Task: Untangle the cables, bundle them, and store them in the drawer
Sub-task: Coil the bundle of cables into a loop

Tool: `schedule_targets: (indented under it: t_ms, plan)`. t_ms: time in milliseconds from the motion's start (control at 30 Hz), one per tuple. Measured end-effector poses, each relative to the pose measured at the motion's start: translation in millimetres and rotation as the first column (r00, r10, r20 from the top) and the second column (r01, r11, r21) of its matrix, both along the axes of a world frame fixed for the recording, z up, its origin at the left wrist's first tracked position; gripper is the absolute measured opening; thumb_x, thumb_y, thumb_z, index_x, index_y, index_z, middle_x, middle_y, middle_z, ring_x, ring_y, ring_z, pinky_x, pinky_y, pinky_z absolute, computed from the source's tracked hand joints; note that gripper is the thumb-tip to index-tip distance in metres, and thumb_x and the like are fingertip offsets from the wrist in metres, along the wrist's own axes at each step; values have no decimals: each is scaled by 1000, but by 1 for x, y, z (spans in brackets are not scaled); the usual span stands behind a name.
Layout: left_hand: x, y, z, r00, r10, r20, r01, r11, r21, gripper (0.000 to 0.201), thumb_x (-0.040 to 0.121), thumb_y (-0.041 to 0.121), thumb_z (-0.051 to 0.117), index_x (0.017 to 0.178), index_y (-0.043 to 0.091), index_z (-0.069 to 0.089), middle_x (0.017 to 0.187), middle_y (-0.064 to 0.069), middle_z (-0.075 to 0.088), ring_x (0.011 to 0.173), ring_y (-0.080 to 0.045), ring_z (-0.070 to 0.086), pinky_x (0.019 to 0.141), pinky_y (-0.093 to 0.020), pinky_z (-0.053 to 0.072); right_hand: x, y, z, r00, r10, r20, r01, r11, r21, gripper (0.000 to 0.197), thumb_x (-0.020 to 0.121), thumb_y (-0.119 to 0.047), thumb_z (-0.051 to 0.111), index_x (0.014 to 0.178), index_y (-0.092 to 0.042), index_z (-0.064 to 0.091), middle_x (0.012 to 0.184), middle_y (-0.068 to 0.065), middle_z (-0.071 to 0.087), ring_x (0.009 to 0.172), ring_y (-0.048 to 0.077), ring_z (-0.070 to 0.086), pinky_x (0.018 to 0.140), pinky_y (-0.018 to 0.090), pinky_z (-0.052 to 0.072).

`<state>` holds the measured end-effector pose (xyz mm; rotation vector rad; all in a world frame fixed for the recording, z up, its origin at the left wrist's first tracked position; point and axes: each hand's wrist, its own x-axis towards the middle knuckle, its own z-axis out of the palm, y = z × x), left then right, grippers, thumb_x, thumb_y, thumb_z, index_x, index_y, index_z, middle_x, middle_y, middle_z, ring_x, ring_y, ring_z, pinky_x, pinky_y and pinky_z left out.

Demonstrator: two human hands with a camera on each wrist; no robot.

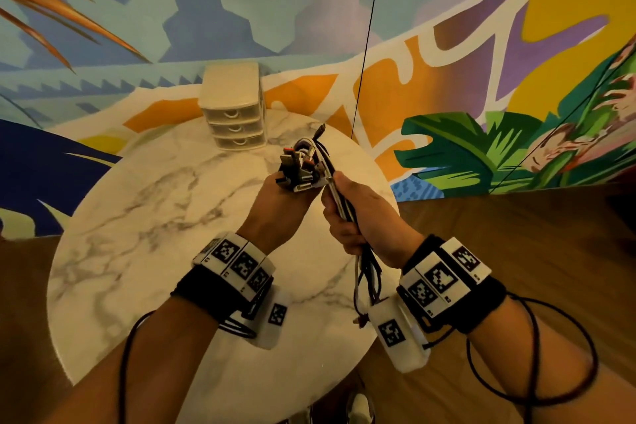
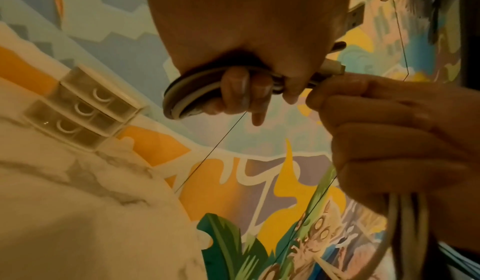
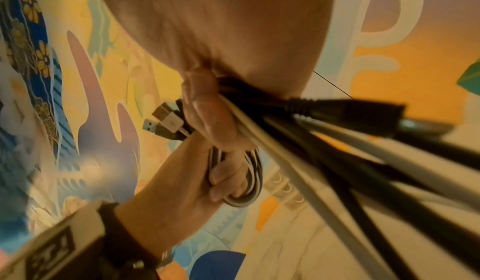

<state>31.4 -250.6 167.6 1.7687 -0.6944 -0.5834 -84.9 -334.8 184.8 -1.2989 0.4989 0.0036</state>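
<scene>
A bundle of black and white cables is held over the round marble table. My left hand grips its folded loop, with several USB plugs sticking out above the fingers. Just to the right, my right hand grips the straight run of the same cables. Their loose ends hang below that fist. The small white three-drawer unit stands at the table's far edge, all drawers closed. In the right wrist view my left hand curls round the loop.
A thin black cord hangs down in front of the painted wall behind the table. A wooden floor lies to the right of the table. Black leads loop from my wrist bands.
</scene>
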Motion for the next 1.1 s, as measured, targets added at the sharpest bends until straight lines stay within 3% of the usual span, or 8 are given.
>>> schedule_targets:
  t_ms: [167, 267, 433, 533, 600, 767, 967, 1100]
  plan:
    - [-4, -4, 8, 967, -152, -203, 144, 988, -51, 16, 91, 24, 52, 92, 9, 57, 55, -8, 39, 52, -19, 34, 54, -31, 28, -3, 1, -10, 999, -28, 16, 27, 999, 23, 39, 95, -35, 20, 66, -16, 40, 49, -3, 25, 41, 11, 16, 39, 19, 17]
    - [-1, -1, 5, 935, -283, -215, 270, 959, -85, 40, 75, 22, 48, 97, -9, 59, 52, -8, 37, 47, -15, 31, 50, -28, 25, -2, 1, -7, 999, -48, -3, 47, 997, -55, 38, 96, -32, 20, 67, -15, 37, 51, -2, 24, 44, 12, 14, 43, 23, 13]
    - [-5, -1, -2, 910, -316, -269, 283, 947, -155, 34, 73, 50, 60, 87, 20, 59, 68, -13, 50, 57, -20, 44, 58, -32, 32, -3, 3, -13, 1000, 8, -14, -12, 950, -311, 33, 97, -22, 30, 81, -2, 51, 52, -1, 38, 42, 13, 30, 43, 27, 32]
    - [-7, -7, -2, 925, -216, -312, 181, 974, -138, 24, 70, 56, 64, 90, 42, 61, 82, 14, 62, 74, 0, 60, 69, -21, 44, -3, 7, -16, 993, 84, -82, -112, 890, -442, 24, 96, -19, 40, 91, -3, 56, 57, 3, 53, 48, 15, 48, 55, 31, 46]
    - [-9, -9, 0, 921, -187, -340, 130, 974, -183, 22, 65, 58, 68, 79, 42, 61, 71, 1, 55, 62, -14, 53, 59, -28, 42, -1, 12, -16, 983, 157, -97, -184, 880, -438, 30, 99, -23, 37, 79, -12, 56, 59, 6, 58, 53, 20, 54, 61, 32, 47]
    - [-10, -11, 9, 819, -281, -500, 103, 930, -354, 47, 84, 28, 58, 129, 26, 48, 57, -7, 38, 51, -17, 37, 52, -29, 34, 3, 22, -24, 975, 212, -60, -221, 940, -260, 38, 99, -15, 42, 61, -14, 46, 48, -6, 45, 43, 12, 43, 65, 39, 50]
    - [-18, -4, 22, 713, -426, -557, 195, 883, -426, 36, 92, 13, 42, 127, 4, 50, 56, -4, 34, 49, -14, 34, 55, -25, 34, 6, 23, -38, 927, 283, -248, -366, 829, -423, 42, 96, -18, 51, 54, -15, 43, 46, -5, 45, 41, 9, 40, 50, 23, 39]
    - [-17, 5, 29, 680, -474, -559, 273, 872, -407, 18, 83, 17, 49, 92, 3, 56, 46, 1, 33, 37, -12, 28, 49, -30, 21, 3, 8, -43, 898, 292, -329, -440, 620, -650, 15, 92, -13, 58, 107, -11, 61, 106, 2, 59, 101, 19, 52, 91, 25, 38]
